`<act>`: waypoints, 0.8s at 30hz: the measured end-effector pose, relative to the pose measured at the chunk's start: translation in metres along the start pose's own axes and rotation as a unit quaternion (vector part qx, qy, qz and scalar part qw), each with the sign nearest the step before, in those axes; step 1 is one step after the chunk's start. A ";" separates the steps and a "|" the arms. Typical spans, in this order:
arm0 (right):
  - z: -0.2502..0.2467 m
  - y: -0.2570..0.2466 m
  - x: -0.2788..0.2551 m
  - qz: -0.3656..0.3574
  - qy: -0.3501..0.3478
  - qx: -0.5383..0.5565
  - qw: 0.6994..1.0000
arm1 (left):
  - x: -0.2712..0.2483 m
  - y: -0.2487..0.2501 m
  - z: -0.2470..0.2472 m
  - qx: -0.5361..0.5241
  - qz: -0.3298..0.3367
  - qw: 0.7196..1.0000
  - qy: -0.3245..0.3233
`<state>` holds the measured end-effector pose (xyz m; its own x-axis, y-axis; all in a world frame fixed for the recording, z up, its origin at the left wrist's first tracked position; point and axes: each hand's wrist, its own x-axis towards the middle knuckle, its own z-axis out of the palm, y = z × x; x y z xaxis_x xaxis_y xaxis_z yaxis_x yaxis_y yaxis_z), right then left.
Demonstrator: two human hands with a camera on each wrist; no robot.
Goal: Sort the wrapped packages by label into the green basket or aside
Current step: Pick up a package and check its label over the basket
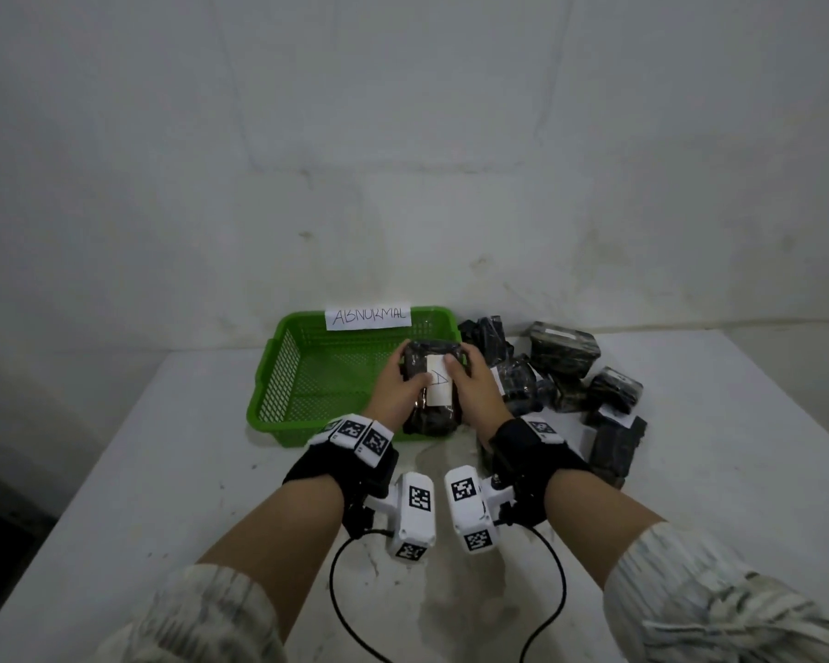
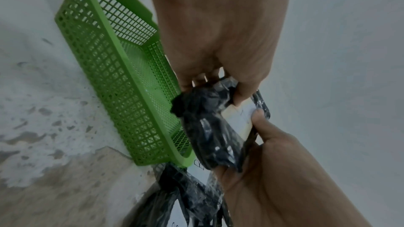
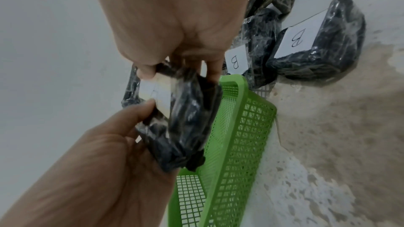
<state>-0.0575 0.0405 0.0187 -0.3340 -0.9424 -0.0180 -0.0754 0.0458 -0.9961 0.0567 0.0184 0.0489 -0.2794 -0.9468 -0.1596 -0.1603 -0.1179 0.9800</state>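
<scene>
Both hands hold one black plastic-wrapped package (image 1: pixel 431 413) above the right part of the green basket (image 1: pixel 278 370). Its white label (image 1: pixel 439 387) reads "A" and faces up. My left hand (image 1: pixel 410 368) grips the package's left side with the thumb on the label's edge. The right hand (image 1: pixel 460 370) grips the right side, thumb on the label's top. The left wrist view shows the left hand (image 2: pixel 220 85) curled round the package (image 2: pixel 214 135) beside the basket wall (image 2: pixel 122 75). In the right wrist view, the right hand (image 3: pixel 174 68) pinches the package (image 3: pixel 186 118) near the label (image 3: pixel 157 92).
The basket carries a paper sign "ABNORMAL" (image 1: pixel 368 317) on its far rim, and its mesh floor shows bare. Several black wrapped packages (image 1: pixel 565 370) lie piled right of it, two showing "B" labels (image 3: pixel 297 40) (image 3: pixel 235 61). The white table (image 1: pixel 164 471) ends at a grey wall.
</scene>
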 end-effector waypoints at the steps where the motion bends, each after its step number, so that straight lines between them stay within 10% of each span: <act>1: 0.002 0.000 0.000 0.014 -0.020 0.014 1.000 | 0.001 0.001 -0.003 -0.002 0.012 1.000 0.012; 9: 0.003 -0.001 -0.005 0.028 -0.040 0.071 0.996 | -0.003 -0.003 -0.018 0.004 -0.012 0.999 -0.032; 24: 0.007 -0.007 -0.010 0.039 -0.096 0.051 0.993 | 0.013 -0.014 -0.022 0.072 0.030 0.994 0.072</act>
<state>-0.0470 0.0469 0.0257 -0.1491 -0.9836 -0.1015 0.0426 0.0961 -0.9945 0.0764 0.0012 0.0354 -0.1551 -0.9853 -0.0721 -0.2838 -0.0254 0.9585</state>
